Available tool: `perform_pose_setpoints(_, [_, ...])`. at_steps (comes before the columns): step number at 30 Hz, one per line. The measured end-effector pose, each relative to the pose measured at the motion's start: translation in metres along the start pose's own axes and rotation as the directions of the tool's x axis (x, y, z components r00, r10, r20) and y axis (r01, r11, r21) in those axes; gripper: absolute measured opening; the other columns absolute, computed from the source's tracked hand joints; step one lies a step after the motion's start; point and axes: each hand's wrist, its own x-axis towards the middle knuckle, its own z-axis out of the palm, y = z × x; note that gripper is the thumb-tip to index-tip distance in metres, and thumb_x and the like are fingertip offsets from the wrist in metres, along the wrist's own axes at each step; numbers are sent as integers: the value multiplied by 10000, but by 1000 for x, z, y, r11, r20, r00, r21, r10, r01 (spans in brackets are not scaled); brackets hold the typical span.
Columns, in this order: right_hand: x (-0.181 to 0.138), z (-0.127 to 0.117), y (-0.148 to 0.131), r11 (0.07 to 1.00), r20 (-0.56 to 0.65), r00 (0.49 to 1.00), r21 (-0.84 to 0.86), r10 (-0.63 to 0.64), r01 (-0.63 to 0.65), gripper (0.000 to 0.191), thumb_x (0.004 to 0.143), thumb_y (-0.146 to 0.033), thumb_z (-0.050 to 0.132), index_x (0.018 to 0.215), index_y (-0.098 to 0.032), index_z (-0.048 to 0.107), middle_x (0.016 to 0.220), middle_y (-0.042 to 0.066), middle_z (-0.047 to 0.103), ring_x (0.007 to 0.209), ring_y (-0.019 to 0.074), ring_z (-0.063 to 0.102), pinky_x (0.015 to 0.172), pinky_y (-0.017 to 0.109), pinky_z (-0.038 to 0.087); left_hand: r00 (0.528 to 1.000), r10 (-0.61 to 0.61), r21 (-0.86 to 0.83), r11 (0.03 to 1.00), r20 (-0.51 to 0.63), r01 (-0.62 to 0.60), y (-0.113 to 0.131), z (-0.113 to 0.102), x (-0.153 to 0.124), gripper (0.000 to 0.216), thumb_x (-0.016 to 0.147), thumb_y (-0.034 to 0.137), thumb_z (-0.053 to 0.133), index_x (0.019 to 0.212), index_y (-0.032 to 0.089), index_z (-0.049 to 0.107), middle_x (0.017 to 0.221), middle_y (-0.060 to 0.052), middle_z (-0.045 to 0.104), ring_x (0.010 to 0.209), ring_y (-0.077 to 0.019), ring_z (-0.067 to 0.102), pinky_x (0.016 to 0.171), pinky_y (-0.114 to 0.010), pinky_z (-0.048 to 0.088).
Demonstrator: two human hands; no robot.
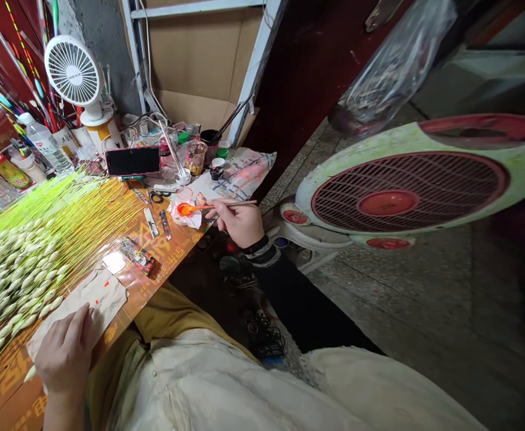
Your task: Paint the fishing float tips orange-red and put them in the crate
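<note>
My right hand [239, 221] is closed on a thin wooden brush [233, 205], whose tip reaches into a small dish of orange paint [185, 209] that sits on a white tissue. My left hand [67, 353] rests at the table's near edge on a stained paper sheet [96, 296], fingers curled together, with nothing visible in them. Beside that hand lie several rows of fishing floats [15, 263] with white bodies and yellow-green stems.
A black phone [133, 160] stands propped at the back of the orange table [163, 263]. Behind it are a small white desk fan [74, 73], bottles, jars and paint pots. Scissors and small tools lie mid-table. A large floor fan [406, 194] stands on the right.
</note>
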Motion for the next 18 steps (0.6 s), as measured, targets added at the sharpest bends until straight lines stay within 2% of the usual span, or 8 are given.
perform_pose_setpoints(8, [-5, -7, -4, 999, -22, 1000, 48, -18, 19, 400, 892, -514, 561, 935, -146, 712, 725, 47, 696, 433, 70, 474, 428, 228, 392, 1000, 14, -2, 1000, -6, -14, 2, -1, 1, 264, 784, 189, 756, 1036, 169, 679, 807, -40, 727, 715, -156, 624, 683, -247, 441])
perform_pose_setpoints(15, [-11, -8, 1, 989, 158, 983, -99, -91, 107, 305, 907, -417, 554, 1003, -182, 723, 830, 51, 726, 645, 118, 632, 603, 233, 525, 1000, -17, -34, 999, 19, 18, 4, -1, -2, 266, 787, 178, 752, 1041, 168, 675, 820, -44, 728, 724, -151, 636, 715, -251, 467])
perform_pose_setpoints(18, [-18, -9, 5, 987, 76, 990, -101, -118, 125, 270, 916, -380, 545, 979, -185, 720, 808, 51, 712, 668, 130, 643, 613, 241, 527, 999, -40, -51, 998, 32, 41, 6, -2, -3, 243, 807, 169, 729, 1043, 175, 668, 835, -42, 726, 730, -148, 638, 723, -254, 474])
